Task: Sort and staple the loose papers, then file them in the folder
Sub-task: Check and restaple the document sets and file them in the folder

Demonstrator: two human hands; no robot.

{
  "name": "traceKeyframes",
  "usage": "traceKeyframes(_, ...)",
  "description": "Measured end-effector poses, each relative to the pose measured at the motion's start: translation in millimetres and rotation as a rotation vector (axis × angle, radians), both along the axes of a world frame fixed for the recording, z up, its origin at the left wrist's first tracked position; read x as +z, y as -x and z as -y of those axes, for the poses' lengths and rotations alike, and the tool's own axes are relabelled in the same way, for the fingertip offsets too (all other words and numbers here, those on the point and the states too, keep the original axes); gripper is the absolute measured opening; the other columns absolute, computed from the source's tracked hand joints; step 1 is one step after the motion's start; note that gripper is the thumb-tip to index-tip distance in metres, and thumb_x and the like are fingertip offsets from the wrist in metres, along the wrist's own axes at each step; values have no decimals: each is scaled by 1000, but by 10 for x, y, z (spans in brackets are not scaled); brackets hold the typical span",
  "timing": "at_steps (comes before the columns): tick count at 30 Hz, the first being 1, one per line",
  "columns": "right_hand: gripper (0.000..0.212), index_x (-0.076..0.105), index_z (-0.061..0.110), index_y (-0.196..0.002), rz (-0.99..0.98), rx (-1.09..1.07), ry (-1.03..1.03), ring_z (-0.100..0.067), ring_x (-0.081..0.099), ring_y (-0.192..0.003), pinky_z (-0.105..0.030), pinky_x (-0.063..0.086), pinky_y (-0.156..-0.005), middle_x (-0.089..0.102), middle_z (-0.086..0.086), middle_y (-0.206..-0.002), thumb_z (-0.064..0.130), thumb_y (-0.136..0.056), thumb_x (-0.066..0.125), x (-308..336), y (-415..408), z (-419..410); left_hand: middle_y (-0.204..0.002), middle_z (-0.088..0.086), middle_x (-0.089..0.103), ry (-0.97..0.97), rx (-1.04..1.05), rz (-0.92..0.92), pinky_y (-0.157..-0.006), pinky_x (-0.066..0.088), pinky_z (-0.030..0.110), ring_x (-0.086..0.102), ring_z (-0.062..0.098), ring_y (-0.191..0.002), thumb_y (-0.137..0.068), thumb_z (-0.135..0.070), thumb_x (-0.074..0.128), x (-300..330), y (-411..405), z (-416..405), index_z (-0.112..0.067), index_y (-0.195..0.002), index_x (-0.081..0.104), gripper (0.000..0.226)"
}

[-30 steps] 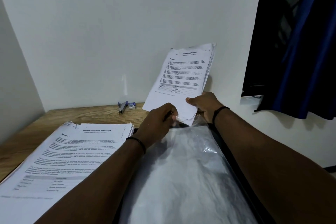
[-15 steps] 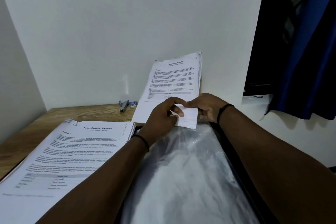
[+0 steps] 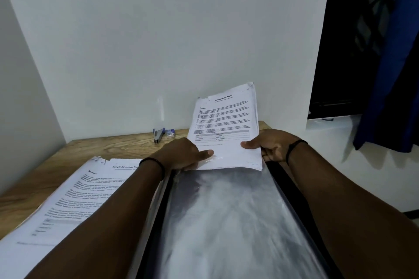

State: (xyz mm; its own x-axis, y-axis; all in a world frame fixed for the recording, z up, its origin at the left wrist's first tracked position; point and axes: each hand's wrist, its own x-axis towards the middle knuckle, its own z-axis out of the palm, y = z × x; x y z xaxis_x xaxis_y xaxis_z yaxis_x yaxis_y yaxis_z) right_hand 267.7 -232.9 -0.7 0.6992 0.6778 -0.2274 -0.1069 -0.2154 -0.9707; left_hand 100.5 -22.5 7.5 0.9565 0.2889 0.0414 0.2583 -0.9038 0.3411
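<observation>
A stapled bundle of printed papers stands tilted at the far end of the open black folder, above its clear plastic sleeves. My left hand grips the bundle's lower left edge, thumb on the front page. At the lower right edge my right hand holds it the same way. The bundle's bottom edge sits at the mouth of the top sleeve; whether it is inside I cannot tell. A second stack of papers lies flat on the wooden table to the left.
A small blue-grey stapler and a box of staples lie at the table's back edge against the white wall. A dark blue curtain hangs at the right, beyond the table's edge.
The bundle has come down from raised height to the folder's far end and straightened. My left hand shifted from the middle of its bottom edge to the lower left corner.
</observation>
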Motion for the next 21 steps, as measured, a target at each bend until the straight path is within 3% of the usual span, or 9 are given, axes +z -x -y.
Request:
traceKeyframes(4,25,69,16,-107,-27,5,-31,-21,71,-100,-40,53,-96,76,-4,-104,5,-85,74,-63,-36,-5,-66,-2,59,-197,103,-150,-88,39,33,62,20,-85,-91,-77,31,59,45,-48,-13,-63,63,76)
traceKeyframes(7,42,69,9,-117,-28,57,-17,-22,71,-105,-41,54,-97,75,-7,-111,5,-76,79,-90,-83,10,-81,-2,60,-318,149,-154,-105,28,46,47,22,-123,-85,-84,29,32,51,-103,-17,-62,64,78)
traceKeyframes(9,50,69,6,-119,9,101,17,-23,70,-107,-42,52,-101,74,-8,-114,6,-71,82,-115,-113,12,-84,-1,63,-332,149,-111,-108,24,50,42,23,-130,-82,-86,32,-18,55,-163,-18,-59,65,79)
traceKeyframes(12,43,70,6,-119,104,123,66,-25,69,-109,-43,50,-103,74,-7,-115,3,-77,80,-125,-117,-27,-90,-1,57,-395,106,8,-102,28,45,47,26,-120,-82,-83,40,-80,35,-151,-17,-64,69,75)
traceKeyframes(15,54,72,8,-117,187,133,118,-25,70,-107,-44,49,-104,74,-5,-113,12,-66,89,-93,-51,-59,-75,-9,52,-366,33,89,-93,32,39,54,19,-101,-76,-83,52,-66,-67,-56,-21,-65,68,65)
traceKeyframes(18,72,73,10,-115,270,144,117,-30,68,-110,-50,47,-106,74,-5,-112,29,-48,90,-128,-42,-85,-59,-13,49,-43,-99,61,-78,37,34,50,7,-70,-62,-80,55,-76,-202,97,-23,-57,56,58)
traceKeyframes(21,61,71,8,-118,306,132,3,-28,68,-111,-47,49,-103,73,-7,-116,23,-60,86,-141,4,-71,-61,-13,48,181,-234,168,-66,37,27,42,4,-61,-74,-49,70,-183,-258,278,-17,-62,54,37)
